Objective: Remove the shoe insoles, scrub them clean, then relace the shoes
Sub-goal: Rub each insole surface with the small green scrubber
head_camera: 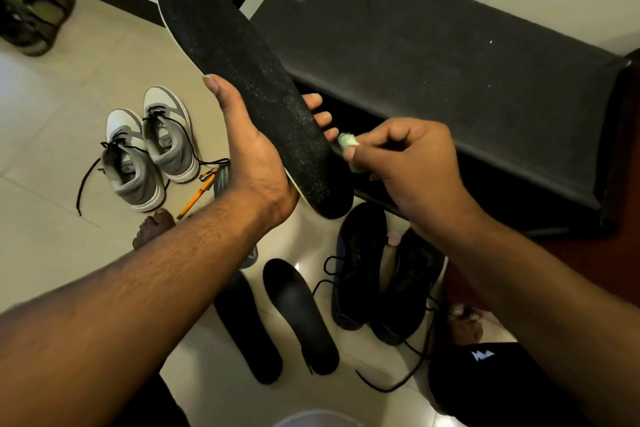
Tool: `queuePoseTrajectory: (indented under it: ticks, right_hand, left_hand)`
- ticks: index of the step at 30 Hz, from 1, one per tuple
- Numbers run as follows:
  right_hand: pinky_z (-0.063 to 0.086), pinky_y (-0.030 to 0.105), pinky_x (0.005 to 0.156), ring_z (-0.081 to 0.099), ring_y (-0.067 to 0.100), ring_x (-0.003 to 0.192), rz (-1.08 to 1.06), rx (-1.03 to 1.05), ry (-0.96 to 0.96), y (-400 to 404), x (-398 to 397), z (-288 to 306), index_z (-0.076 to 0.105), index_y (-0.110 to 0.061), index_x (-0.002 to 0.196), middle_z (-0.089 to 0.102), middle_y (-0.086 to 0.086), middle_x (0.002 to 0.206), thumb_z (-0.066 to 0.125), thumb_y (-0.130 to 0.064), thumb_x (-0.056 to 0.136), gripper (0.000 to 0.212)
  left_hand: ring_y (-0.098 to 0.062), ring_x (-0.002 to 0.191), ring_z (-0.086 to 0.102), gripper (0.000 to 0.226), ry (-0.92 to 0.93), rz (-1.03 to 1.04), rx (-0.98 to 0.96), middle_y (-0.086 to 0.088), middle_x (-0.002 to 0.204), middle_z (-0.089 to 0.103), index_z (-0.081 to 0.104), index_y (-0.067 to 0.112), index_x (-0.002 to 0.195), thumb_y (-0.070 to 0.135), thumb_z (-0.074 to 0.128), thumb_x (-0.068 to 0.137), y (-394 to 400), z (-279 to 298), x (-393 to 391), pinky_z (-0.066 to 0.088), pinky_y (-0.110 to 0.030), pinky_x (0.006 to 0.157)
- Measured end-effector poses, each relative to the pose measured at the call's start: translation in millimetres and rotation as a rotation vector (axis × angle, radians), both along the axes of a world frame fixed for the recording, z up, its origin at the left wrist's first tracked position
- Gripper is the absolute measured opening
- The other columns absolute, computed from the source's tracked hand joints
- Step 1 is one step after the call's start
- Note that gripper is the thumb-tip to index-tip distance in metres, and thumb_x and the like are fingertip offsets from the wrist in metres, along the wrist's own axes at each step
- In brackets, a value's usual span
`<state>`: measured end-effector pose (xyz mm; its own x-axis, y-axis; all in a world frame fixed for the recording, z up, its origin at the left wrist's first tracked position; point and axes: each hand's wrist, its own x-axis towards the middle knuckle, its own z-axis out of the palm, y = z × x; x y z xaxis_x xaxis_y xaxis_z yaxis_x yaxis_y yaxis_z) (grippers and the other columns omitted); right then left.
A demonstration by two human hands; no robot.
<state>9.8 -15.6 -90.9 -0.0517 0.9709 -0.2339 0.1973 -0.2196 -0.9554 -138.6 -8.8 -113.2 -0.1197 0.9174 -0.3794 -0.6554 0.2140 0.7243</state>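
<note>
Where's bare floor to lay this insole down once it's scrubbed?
Bare tile lies left of the grey sneakers, toward the green bag. The dark bench top is also bare. It is crowded between the two floor insoles and the black shoes, with laces trailing.

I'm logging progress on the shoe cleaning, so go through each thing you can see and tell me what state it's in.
Held insole: lifted, speckled, gripped by left hand.
Scrubber: pinched in right hand, at the insole's edge.
Two insoles: out, lying on the floor.
Black shoes: on the floor, laces loose.
Grey sneakers: upright, side by side, laces untied.
Pen: lying on the floor.
</note>
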Motion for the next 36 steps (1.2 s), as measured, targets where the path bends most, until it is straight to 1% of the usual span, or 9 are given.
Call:
queuePoseTrajectory:
  ticks: [4, 7, 10, 16, 19, 22, 24, 27, 36]
  right_hand:
    - [0.06, 0.037, 0.076, 0.071, 0.017, 0.076, 0.134, 0.019, -0.005, -16.1, -16.9, -7.7, 0.075, -0.007, 0.078, 0.074, 0.006, 0.077, 0.079, -0.005, 0.076, 0.005]
    - [0.058, 0.031, 0.07, 0.069, 0.02, 0.071, 0.289, -0.112, 0.265, -21.3, -19.4, 2.7, 0.073, -0.001, 0.08, 0.073, 0.015, 0.08, 0.077, 0.001, 0.072, 0.009]
    - [0.054, 0.025, 0.061, 0.067, 0.015, 0.066, 0.298, -0.17, 0.407, -9.4, -8.4, 14.9, 0.073, -0.01, 0.072, 0.072, 0.007, 0.073, 0.075, -0.005, 0.064, 0.01]
    - [0.053, 0.019, 0.062, 0.067, 0.009, 0.066, 0.046, 0.098, 0.026, 10.4, 7.0, 4.6, 0.072, -0.007, 0.079, 0.072, 0.001, 0.07, 0.076, 0.0, 0.078, 0.008]
    - [0.055, 0.021, 0.072, 0.069, 0.005, 0.076, 0.12, 0.13, -0.1, -3.7, -4.1, -6.5, 0.075, -0.013, 0.081, 0.073, -0.004, 0.079, 0.078, -0.006, 0.078, 0.008]
    - [0.051, 0.014, 0.072, 0.066, 0.002, 0.079, 0.251, 0.323, -0.182, -19.0, -16.7, -8.1, 0.075, -0.016, 0.083, 0.071, -0.009, 0.081, 0.08, -0.008, 0.076, 0.012]
    - [0.053, 0.019, 0.072, 0.065, 0.005, 0.079, 0.423, 0.452, -0.171, -24.2, -18.2, -6.2, 0.075, -0.012, 0.087, 0.07, -0.006, 0.084, 0.08, -0.009, 0.076, 0.012]
    - [0.055, 0.027, 0.071, 0.066, 0.008, 0.082, 0.589, 0.628, -0.159, -22.1, -8.2, 0.1, 0.074, -0.006, 0.091, 0.07, 0.002, 0.089, 0.078, -0.009, 0.08, 0.012]
    - [0.046, 0.04, 0.064, 0.062, 0.021, 0.076, 0.734, 0.97, -0.547, -13.7, -0.2, -12.3, 0.074, -0.011, 0.084, 0.068, 0.003, 0.088, 0.067, -0.013, 0.087, 0.008]
  left_hand:
    - [-0.029, 0.086, 0.066, 0.097, 0.021, -0.008, -0.018, -0.014, 0.088, 0.069, 0.079, 0.015, 0.073, 0.081, 0.009, 0.087, -4.3, 1.4, 5.5, 0.055, -0.048, 0.089]
    - [-0.027, 0.079, 0.066, 0.097, -0.033, -0.03, -0.037, -0.013, 0.084, 0.069, 0.077, 0.013, 0.07, 0.083, 0.011, 0.086, -1.7, 4.0, 1.7, 0.057, -0.045, 0.083]
    - [-0.026, 0.07, 0.067, 0.103, -0.047, -0.103, -0.034, -0.012, 0.076, 0.069, 0.077, 0.012, 0.068, 0.085, 0.006, 0.084, 0.9, 6.0, -5.5, 0.055, -0.044, 0.082]
    - [-0.03, 0.084, 0.064, 0.101, -0.059, -0.058, -0.012, -0.019, 0.099, 0.065, 0.064, 0.003, 0.114, 0.083, 0.009, 0.086, 3.9, -0.1, -5.2, 0.057, -0.046, 0.078]
    - [-0.029, 0.083, 0.065, 0.102, -0.052, -0.072, -0.046, -0.017, 0.095, 0.067, 0.067, 0.002, 0.101, 0.084, 0.008, 0.085, 1.8, 1.3, 0.4, 0.057, -0.046, 0.082]
    - [-0.029, 0.084, 0.065, 0.104, -0.039, -0.053, -0.054, -0.017, 0.097, 0.068, 0.066, -0.002, 0.109, 0.082, 0.008, 0.087, 1.9, 3.8, -0.5, 0.058, -0.046, 0.081]
    - [-0.029, 0.083, 0.064, 0.104, -0.048, -0.042, -0.052, -0.018, 0.099, 0.066, 0.063, -0.002, 0.117, 0.081, 0.01, 0.087, 2.8, 4.7, -2.1, 0.058, -0.045, 0.078]
    - [-0.029, 0.081, 0.062, 0.1, -0.075, -0.056, -0.062, -0.018, 0.096, 0.066, 0.066, 0.003, 0.104, 0.083, 0.009, 0.086, 5.0, 6.0, -8.0, 0.057, -0.042, 0.073]
    - [-0.028, 0.082, 0.067, 0.111, -0.135, -0.203, -0.126, -0.017, 0.098, 0.071, 0.076, 0.001, 0.093, 0.086, 0.006, 0.083, 3.4, 6.2, -8.4, 0.059, -0.043, 0.078]
